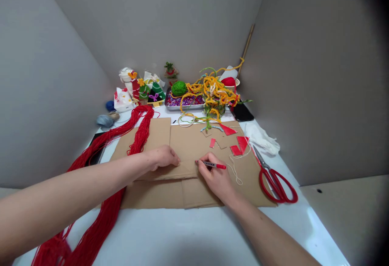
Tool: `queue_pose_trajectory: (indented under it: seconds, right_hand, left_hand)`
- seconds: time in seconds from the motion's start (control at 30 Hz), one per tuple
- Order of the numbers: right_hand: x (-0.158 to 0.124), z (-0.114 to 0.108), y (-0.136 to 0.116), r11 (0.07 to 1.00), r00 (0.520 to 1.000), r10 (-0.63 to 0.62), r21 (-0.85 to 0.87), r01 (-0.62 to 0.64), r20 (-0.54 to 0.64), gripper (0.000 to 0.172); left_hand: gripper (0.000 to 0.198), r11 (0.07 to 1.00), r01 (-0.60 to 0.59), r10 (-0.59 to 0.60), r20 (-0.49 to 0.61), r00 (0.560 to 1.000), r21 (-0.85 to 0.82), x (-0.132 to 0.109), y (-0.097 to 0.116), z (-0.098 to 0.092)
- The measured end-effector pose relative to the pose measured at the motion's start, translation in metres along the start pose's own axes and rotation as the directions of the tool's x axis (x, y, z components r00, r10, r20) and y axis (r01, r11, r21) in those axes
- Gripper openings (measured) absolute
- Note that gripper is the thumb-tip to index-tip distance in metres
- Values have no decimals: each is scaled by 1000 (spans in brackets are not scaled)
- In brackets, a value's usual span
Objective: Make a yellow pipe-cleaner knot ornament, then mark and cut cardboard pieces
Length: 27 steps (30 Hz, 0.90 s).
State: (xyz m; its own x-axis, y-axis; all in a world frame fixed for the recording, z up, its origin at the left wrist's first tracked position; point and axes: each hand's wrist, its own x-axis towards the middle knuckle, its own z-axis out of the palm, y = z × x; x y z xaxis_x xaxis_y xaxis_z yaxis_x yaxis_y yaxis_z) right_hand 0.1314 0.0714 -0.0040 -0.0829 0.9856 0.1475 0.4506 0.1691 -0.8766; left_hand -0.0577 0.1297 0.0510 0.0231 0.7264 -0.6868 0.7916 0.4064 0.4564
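My right hand (216, 181) grips a red marker (218, 165), its tip close to the brown cardboard (185, 140). To the left, my left hand (164, 157) rests on the same cardboard with its fingertips pressed together. Whatever may be between those fingertips is too small to make out. The cardboard lies in layers, over a larger lower sheet (152, 197). A long skein of red yarn (106, 213) runs across the left side and under my left forearm. Beyond the marker lie red cut pieces (242, 145) and a loose white string (235, 171).
Red-handled scissors (275, 181) lie at the right edge, by a crumpled white cloth or tissue (263, 138). Behind stand a metal tray (185, 107) of purple beads, a green yarn ball (179, 88), tangled yellow yarn (215, 92), a dark phone (243, 112) and small decorated trees (156, 91).
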Motion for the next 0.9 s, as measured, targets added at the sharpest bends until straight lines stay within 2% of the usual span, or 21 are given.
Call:
queue_pose_trajectory:
  seconds: [0.3, 0.9]
  right_hand:
    - [0, 2, 1, 999, 1000, -27, -27, 27, -7, 14]
    - [-2, 1, 2, 996, 998, -50, -67, 52, 30, 14]
  left_hand:
    - [24, 1000, 5, -5, -4, 1000, 28, 9, -7, 0]
    - [22, 999, 33, -33, -13, 999, 32, -1, 1, 0]
